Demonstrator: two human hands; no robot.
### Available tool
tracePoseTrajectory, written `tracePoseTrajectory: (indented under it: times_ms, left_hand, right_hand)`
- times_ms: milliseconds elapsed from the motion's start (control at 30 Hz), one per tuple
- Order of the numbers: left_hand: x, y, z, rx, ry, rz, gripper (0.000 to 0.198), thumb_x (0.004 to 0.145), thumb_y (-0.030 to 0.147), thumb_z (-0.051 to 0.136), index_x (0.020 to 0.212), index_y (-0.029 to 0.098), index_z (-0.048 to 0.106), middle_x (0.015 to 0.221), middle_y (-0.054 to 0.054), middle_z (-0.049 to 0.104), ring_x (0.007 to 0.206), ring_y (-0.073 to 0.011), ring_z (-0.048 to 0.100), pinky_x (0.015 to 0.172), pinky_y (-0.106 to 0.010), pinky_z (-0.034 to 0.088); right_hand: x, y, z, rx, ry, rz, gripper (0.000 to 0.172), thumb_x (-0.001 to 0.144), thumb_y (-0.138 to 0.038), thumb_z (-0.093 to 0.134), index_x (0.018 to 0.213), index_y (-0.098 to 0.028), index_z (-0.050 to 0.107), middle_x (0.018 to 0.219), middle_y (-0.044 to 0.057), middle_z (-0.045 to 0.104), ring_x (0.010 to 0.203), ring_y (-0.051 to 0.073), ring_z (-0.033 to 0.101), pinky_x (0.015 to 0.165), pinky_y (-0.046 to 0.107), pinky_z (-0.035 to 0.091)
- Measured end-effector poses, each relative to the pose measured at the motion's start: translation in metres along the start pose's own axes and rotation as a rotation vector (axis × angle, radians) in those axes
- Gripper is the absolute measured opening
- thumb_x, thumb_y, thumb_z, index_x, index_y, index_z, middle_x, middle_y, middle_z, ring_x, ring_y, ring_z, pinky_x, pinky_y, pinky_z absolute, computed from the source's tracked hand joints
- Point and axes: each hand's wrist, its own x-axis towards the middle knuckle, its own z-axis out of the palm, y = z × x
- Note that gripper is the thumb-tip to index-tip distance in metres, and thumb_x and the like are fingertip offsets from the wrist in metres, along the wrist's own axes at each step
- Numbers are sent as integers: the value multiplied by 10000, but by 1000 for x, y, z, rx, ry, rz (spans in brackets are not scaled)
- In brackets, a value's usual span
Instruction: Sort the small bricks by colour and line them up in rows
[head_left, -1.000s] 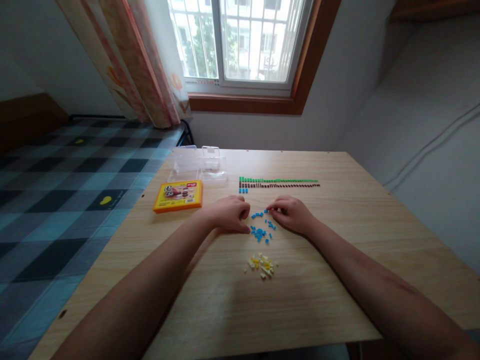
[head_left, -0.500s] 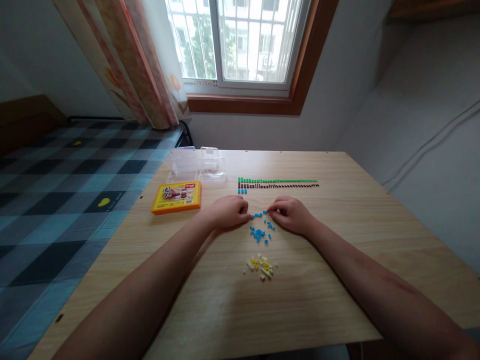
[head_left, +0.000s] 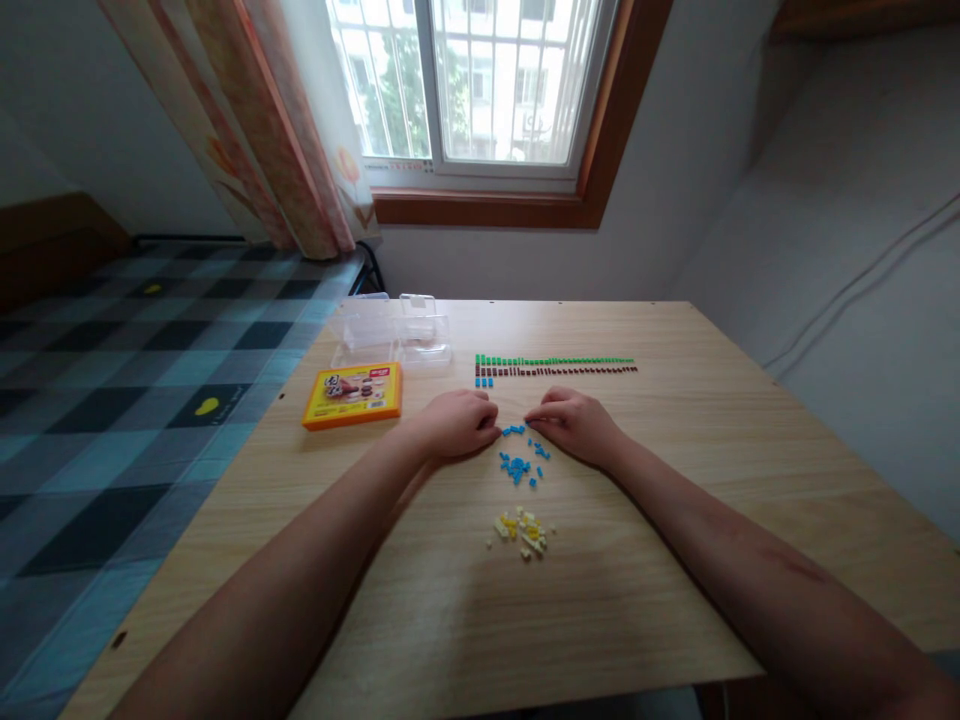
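Observation:
Small blue bricks (head_left: 517, 467) lie in a loose pile between my hands, with a few more in a short line just above it. My left hand (head_left: 460, 424) rests on the table left of that line, fingers curled, its fingertips beside the leftmost blue piece. On the other side my right hand (head_left: 571, 427) has thumb and fingers pressed together at a blue piece, mostly covered by the fingertips. Beyond the hands run a row of green bricks (head_left: 555, 361) and a row of brown bricks (head_left: 555, 371). Three blue bricks (head_left: 484, 383) sit below their left end.
Pale and bright yellow bricks (head_left: 523, 531) are heaped nearer the front of the wooden table (head_left: 637, 580). An orange-yellow box (head_left: 353, 395) lies left of my left hand, with clear plastic cases (head_left: 397, 330) behind it. A checked bed (head_left: 97, 400) adjoins the left side.
My right hand has shifted slightly left, its fingertips now covering most of the blue piece at the line's right end. My left hand has hardly moved.

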Motion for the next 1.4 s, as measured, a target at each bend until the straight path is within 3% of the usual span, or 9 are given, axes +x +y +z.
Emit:
tracePoseTrajectory:
  times_ms: [200,400,733,967,1400]
  left_hand:
    - [0,-2,1,19,7,22,284,912,394,510,772,192,653,909,-86,665,823,-220,580,733,-329,422]
    - [0,-4,3,23,24,37,296,918,400,507,756,191,641,900,-80,664,806,-215,583,702,-324,412]
    - [0,-3,4,50,48,40,309,930,394,503,750,188,645,893,-78,676,794,-207,594,690,-318,418]
    - [-1,-4,6,74,70,43,294,926,388,502,762,198,656,884,-67,678,778,-201,594,679,-313,414]
    - [0,-7,9,55,118,32,293,925,385,511,749,195,648,866,-62,683,786,-198,594,680,-306,398]
  right_hand:
    - [2,-1,-1,-35,45,57,228,912,-155,628,1020,-273,790,962,39,706,876,180,656,777,289,493]
    - [1,-3,-4,-8,50,56,164,915,-190,635,949,-235,788,946,50,714,863,182,658,786,295,502]
    - [-1,-3,-4,-38,46,28,224,901,-150,609,974,-249,796,923,44,723,834,175,655,762,284,489]
    - [0,-9,-6,-44,56,43,144,908,-246,643,934,-221,782,808,34,692,686,143,599,669,265,437]
    - [3,-7,0,-182,30,32,214,954,-251,557,1005,-203,760,903,59,761,808,188,677,736,281,456]
